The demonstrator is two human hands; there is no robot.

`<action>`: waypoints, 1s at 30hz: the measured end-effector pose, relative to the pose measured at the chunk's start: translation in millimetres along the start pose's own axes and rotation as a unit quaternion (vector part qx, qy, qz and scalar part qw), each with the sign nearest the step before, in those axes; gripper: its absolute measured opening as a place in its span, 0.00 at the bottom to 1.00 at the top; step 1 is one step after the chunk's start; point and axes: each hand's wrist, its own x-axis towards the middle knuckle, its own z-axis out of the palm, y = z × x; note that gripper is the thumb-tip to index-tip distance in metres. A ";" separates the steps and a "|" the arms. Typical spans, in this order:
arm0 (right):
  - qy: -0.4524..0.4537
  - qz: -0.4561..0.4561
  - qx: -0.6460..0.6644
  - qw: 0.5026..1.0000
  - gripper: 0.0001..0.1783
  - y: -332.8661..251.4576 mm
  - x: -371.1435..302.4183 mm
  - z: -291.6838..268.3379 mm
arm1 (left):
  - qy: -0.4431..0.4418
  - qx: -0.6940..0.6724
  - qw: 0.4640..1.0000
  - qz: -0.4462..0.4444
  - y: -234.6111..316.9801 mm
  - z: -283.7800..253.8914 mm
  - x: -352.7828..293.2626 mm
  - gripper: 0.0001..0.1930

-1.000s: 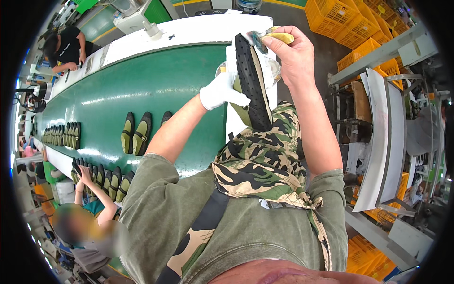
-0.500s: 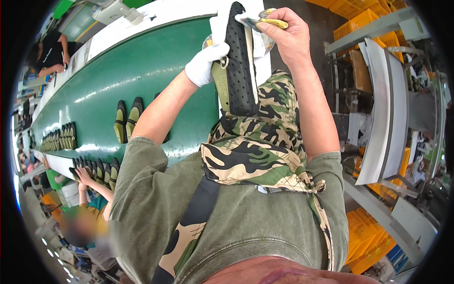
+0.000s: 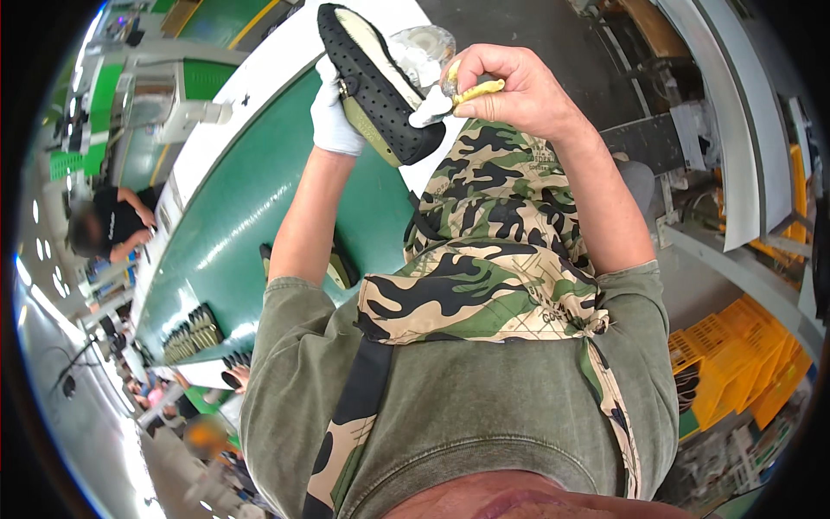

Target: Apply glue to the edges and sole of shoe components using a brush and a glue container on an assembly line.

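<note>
My left hand (image 3: 335, 121), in a white glove, grips a black and olive-green shoe (image 3: 380, 99) from its left side. The shoe is tilted, its dotted black sole toward me and a cream strip along its right edge. In my bare right hand (image 3: 523, 93) is a brush (image 3: 431, 107) with a yellow handle and a white, coated head. The brush head touches the shoe's side at its near end. Just beyond it stands a round container (image 3: 422, 45) wrapped in clear plastic, with white matter around it.
A green work surface (image 3: 229, 225) with a white border runs off to the left. Several shoes (image 3: 194, 336) stand in a row on it, and more (image 3: 343, 265) lie beside my left forearm. A person in black (image 3: 130, 221) sits across it. Yellow crates (image 3: 731, 355) are stacked at right.
The shoe has shifted left and now leans, its far end to the left. The brush has gone from the shoe's far end to its near end. My view has turned too.
</note>
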 end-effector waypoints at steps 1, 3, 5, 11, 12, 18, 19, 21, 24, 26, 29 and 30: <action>-0.003 0.004 0.006 1.000 0.11 -1.7 -5.4 -5.9 | -0.005 -0.007 1.000 -0.011 -1.8 -1.2 4.7 0.31; 0.001 -0.004 -0.012 1.000 0.11 -4.1 -16.7 -22.0 | -0.007 0.011 1.000 0.005 -6.8 7.0 17.5 0.28; 0.051 -0.016 0.023 0.998 0.10 -7.6 -29.6 -38.6 | -0.011 0.008 1.000 0.015 -10.2 17.4 30.7 0.29; 0.271 -0.013 0.125 0.954 0.10 14.7 -92.5 -97.4 | -0.027 0.432 0.875 0.218 -43.7 129.8 47.2 0.21; 0.301 -0.005 0.144 0.943 0.10 22.7 -105.1 -106.8 | -0.025 0.540 0.795 0.274 -47.1 139.5 53.3 0.20; 0.414 -0.046 0.213 0.884 0.09 71.3 -160.0 -156.5 | -0.300 -0.136 0.931 -0.154 -75.7 146.9 114.2 0.27; 0.441 -0.041 0.228 0.867 0.09 80.4 -169.1 -163.3 | -0.303 -0.149 0.925 -0.173 -81.6 155.5 122.6 0.28; 0.469 -0.039 0.213 0.856 0.11 101.6 -196.1 -174.7 | -0.294 -0.127 0.926 -0.201 -95.1 189.2 131.7 0.28; 0.521 -0.016 0.181 0.834 0.13 129.3 -226.6 -181.8 | -0.214 0.058 0.970 -0.100 -110.6 260.2 132.5 0.20; 0.547 0.031 0.184 0.816 0.12 162.5 -244.8 -183.9 | 0.073 0.330 0.938 0.077 -129.7 366.2 109.3 0.07; 0.564 0.046 0.212 0.797 0.11 173.3 -248.9 -194.3 | -0.177 0.168 0.968 0.064 -125.4 367.4 127.5 0.26; 0.573 0.033 0.218 0.789 0.11 180.3 -251.0 -198.8 | -0.310 0.069 0.948 0.003 -120.3 383.2 122.2 0.33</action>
